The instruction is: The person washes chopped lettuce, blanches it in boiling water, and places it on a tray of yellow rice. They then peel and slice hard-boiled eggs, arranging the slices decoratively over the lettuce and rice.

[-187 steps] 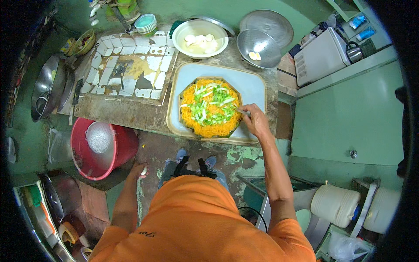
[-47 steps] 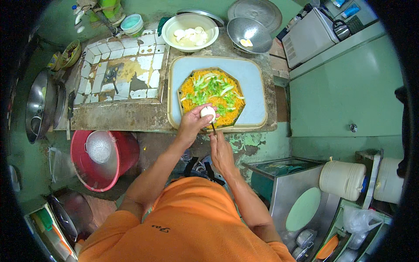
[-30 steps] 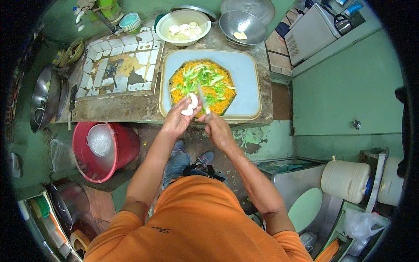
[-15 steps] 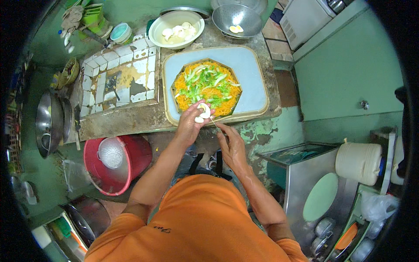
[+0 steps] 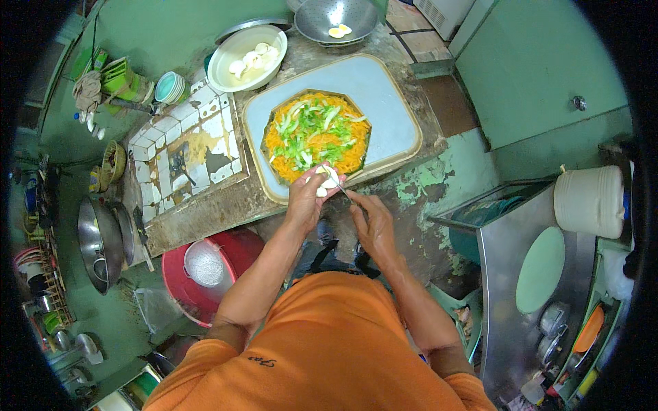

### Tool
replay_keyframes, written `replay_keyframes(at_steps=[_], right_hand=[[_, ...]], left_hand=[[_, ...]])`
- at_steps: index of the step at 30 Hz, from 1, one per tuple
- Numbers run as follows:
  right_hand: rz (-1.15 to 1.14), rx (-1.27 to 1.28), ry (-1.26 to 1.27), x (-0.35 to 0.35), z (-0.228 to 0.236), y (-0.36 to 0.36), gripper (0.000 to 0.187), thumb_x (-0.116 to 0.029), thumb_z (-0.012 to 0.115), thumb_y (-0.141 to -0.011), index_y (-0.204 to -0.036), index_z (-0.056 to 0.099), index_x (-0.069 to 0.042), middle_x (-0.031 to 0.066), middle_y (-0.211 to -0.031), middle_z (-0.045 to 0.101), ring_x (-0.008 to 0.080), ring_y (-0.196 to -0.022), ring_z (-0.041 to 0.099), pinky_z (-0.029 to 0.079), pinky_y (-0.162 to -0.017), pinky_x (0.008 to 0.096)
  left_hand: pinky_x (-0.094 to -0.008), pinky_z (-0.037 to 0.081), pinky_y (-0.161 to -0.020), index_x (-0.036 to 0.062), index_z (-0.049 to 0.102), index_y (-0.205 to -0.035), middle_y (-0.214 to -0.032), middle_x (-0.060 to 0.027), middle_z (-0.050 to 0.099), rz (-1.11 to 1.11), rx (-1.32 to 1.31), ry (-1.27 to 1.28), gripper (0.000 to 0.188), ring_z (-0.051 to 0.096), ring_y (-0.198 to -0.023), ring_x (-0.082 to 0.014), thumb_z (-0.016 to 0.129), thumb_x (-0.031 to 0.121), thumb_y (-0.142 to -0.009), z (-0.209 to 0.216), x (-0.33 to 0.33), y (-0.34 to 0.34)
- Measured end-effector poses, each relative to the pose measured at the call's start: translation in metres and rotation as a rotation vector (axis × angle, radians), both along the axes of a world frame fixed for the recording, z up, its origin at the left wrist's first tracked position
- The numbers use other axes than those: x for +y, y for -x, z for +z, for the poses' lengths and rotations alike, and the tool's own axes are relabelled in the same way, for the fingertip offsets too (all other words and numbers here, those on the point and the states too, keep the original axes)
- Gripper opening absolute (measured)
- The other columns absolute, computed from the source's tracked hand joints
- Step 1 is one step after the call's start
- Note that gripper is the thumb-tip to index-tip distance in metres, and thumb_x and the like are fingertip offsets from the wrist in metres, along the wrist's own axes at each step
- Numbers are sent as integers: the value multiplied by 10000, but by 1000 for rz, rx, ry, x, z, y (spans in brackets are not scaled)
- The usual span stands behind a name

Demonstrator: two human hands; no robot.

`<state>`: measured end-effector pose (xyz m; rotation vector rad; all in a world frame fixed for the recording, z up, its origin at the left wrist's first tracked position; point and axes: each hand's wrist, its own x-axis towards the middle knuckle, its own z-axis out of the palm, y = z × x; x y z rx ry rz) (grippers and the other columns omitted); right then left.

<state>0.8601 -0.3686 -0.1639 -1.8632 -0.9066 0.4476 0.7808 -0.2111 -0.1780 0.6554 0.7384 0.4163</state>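
My left hand cups a peeled white boiled egg at the near edge of a tray of orange noodles topped with green vegetable strips. My right hand is just beside it and pinches a thin knife whose tip reaches the egg. The food lies on a pale blue tray with a tan rim on the worn counter.
A white bowl of peeled eggs and a metal colander with egg halves stand behind the tray. A tiled patch lies left of it. A red bucket sits below the counter, metal pans far left, a white container right.
My left hand came up from my side and took an egg. Both hands have drawn back from the middle of the noodles to the tray's near edge, and the knife now meets the egg.
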Motion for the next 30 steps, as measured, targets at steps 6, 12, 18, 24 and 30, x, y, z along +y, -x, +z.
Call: replay_keyframes(at_steps=[6,12,18,24,30], right_hand=[[2,58,-39,3,-17,-10,263,-126,564,-927,-1165,626,-33,194,-909,615,388,-881,605,477,-784,431],[-33,308,18,14,-27,-21,297,-148,527,-958,-1204,624,-13,122,-946,699,192,-645,639,495,-610,308],[-39,991,12,19,-20,-39,323,-160,507,-971,-1248,577,-9,79,-954,701,90,-519,563,444,-462,231],[13,493,-31,3,-9,-11,294,-178,548,-944,-1206,588,-53,110,-949,655,194,-740,609,486,-641,320],[33,306,-35,-1,-23,12,269,-152,563,-925,-1175,612,-65,165,-973,631,318,-936,612,479,-824,398]], left_hand=[[-402,566,-911,-82,471,-1253,-1149,-183,597,-57,67,-10,347,649,-1035,-296,498,50,-932,1,11,-4],[-386,568,-906,-82,453,-1273,-1165,-186,600,-48,150,-37,363,649,-1028,-287,498,40,-934,0,20,-12],[-380,558,-921,-79,424,-1301,-1167,-189,594,-74,170,-63,385,639,-1047,-286,488,44,-941,-3,23,-21],[-382,547,-938,-79,408,-1319,-1171,-190,590,-63,169,-72,397,636,-1057,-294,479,40,-947,0,21,-14],[-384,564,-909,-79,419,-1304,-1163,-197,596,-31,122,-2,382,651,-1031,-299,492,31,-946,8,11,5]])
